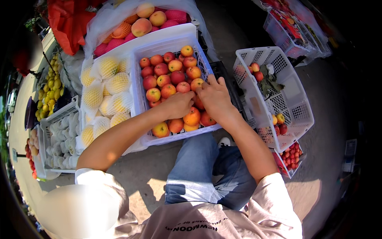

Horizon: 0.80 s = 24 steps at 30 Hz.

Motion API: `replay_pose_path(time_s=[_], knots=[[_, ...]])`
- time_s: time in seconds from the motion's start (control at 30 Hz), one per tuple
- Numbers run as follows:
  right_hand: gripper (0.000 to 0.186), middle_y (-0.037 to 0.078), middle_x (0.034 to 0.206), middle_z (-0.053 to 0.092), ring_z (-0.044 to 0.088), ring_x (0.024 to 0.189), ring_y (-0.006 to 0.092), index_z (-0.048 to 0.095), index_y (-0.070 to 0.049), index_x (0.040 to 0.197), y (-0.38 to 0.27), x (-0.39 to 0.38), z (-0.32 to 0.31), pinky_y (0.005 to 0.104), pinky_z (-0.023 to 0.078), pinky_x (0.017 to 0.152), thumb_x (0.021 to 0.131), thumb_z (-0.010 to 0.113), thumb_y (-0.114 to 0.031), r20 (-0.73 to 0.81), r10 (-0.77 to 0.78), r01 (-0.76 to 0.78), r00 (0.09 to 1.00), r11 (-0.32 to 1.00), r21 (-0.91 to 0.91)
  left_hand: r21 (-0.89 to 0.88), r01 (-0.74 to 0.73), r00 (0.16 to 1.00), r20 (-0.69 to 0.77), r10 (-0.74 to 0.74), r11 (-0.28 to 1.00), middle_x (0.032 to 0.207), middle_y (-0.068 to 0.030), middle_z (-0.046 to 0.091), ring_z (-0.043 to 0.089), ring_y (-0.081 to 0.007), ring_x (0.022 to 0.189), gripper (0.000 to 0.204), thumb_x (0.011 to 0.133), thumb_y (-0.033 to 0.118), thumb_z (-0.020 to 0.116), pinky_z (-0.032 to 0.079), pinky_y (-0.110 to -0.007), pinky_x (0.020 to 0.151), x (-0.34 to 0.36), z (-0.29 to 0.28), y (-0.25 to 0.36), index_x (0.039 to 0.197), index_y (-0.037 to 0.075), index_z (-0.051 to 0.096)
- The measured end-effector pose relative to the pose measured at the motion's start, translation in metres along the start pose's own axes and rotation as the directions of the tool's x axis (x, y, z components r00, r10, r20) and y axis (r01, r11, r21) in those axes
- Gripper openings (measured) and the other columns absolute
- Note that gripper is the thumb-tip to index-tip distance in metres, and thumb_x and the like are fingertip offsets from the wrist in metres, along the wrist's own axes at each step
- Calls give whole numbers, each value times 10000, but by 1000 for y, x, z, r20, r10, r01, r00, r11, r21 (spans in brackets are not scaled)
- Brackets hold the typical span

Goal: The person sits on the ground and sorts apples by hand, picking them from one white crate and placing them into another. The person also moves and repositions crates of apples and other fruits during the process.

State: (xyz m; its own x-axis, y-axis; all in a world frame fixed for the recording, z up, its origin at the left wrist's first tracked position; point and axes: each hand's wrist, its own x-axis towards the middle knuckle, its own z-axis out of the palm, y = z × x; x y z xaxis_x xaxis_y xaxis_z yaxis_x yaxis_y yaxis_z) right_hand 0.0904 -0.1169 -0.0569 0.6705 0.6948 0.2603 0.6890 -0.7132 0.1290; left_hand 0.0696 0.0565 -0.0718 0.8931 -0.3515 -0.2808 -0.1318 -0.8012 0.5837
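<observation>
Red-and-yellow apples lie in rows in a white plastic crate in front of me. My left hand reaches in from the left over the middle of the apples. Its fingers are curled together, and their tips are hidden behind the knuckles. Close beside it, my right hand comes over the crate's right wall. Its fingers bend down against an apple near that wall, partly covering it. More apples, such as an orange-red one, sit just nearer to me than both hands.
Pale fruits in foam nets fill the box on the left. Peaches stand behind. A white crate with a few apples and leaves is at right, above a box of small red fruits. A grey-white crate holds netted fruit.
</observation>
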Motion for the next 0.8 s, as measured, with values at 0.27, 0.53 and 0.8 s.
replay_pose_path(time_s=[0.27,0.53,0.8], knots=[[261,76,924,663,567,928,273,681,-65,948,37,-13,-51,395,429,839,693,735,-74,-105,109,-54,988,902,429,-66,9,999,47,-6,998,965,-146,662,643,-277,922,235,932,226,567,502,-381,797,3,-7,1,1053,27,600],[284,104,828,678,603,863,304,671,-34,982,71,-28,-63,401,474,769,722,773,-86,-144,301,-204,943,862,464,-415,181,907,422,12,892,977,-33,587,584,-119,879,169,891,178,570,522,-276,722,-10,-22,-3,986,39,586],[244,115,797,709,678,765,282,703,-39,951,125,-63,-88,380,528,719,802,729,-230,-109,555,-422,825,731,536,-283,278,896,422,-141,918,943,-26,558,578,-120,844,121,899,173,544,528,-273,723,0,-25,15,908,53,549]])
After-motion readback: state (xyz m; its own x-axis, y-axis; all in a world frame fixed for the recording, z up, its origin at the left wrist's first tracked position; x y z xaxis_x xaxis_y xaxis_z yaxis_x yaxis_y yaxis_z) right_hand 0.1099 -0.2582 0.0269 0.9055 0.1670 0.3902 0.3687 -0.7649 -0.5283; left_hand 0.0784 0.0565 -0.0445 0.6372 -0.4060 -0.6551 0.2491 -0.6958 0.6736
